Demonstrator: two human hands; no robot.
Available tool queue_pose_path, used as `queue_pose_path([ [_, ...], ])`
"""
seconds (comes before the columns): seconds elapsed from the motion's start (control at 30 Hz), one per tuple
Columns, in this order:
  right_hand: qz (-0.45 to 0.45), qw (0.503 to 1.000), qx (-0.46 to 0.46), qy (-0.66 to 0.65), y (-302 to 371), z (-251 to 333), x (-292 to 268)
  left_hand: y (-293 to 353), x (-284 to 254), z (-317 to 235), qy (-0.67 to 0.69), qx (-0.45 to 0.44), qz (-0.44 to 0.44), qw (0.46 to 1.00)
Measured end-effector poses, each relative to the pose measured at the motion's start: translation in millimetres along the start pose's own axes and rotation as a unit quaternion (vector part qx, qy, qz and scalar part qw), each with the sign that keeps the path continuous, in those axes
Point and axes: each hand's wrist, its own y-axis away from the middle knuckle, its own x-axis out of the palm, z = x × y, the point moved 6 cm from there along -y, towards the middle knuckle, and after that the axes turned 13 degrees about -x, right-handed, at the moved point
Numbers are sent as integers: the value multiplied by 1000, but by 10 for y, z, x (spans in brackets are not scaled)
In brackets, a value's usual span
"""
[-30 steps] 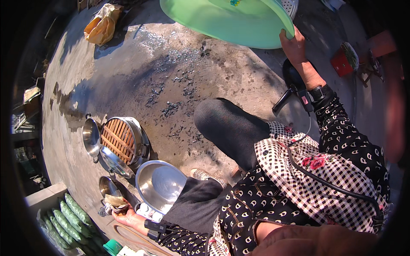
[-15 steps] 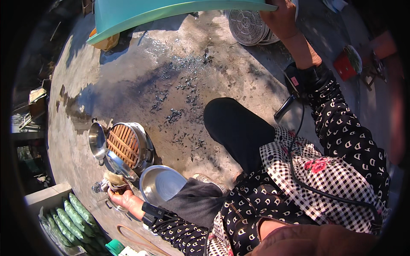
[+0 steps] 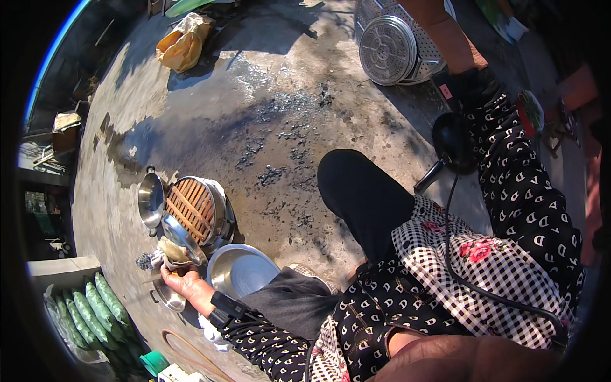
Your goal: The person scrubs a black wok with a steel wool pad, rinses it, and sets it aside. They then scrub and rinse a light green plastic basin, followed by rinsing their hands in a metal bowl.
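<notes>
My left hand [image 3: 184, 284] is closed around a crumpled, pale cloth [image 3: 173, 252]. It hovers beside a shiny metal lid [image 3: 181, 234], which leans against a steamer pot with a wooden slatted rack [image 3: 189, 209]. A wide metal basin [image 3: 242, 270] lies just right of that hand. At the top edge is my right hand [image 3: 425, 9], its fingers cut off by the frame, above round perforated steamer trays [image 3: 387, 51]. A sliver of the turquoise tub [image 3: 184, 6] shows far left of it, at the top.
A two-handled metal pot [image 3: 151, 198] stands left of the steamer. A black pan [image 3: 453, 141] lies by my right forearm. Far off is a yellowish bag [image 3: 183, 46]. Long green bagged vegetables [image 3: 89, 313] lie lower left. Wet debris [image 3: 280, 137] is scattered across the concrete.
The turquoise tub, whose rim my right hand gripped, has moved up and mostly out of view. More of the yellowish bag, trays and black pan shows. My left hand keeps the cloth.
</notes>
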Motion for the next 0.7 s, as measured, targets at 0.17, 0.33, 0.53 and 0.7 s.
queue_pose_path([
  [0.17,8,1000,-7,5,29,-53,76,50,-13,-20,10,9,-10,1000],
  [0.33,8,999,-31,19,100,-105,161,119,17,-3,11,10,-16,1000],
  [0.53,33,999,-28,14,200,-106,170,150,33,12,13,7,-18,1000],
  [0.7,45,999,-21,12,220,-81,133,101,10,14,14,3,-21,1000],
])
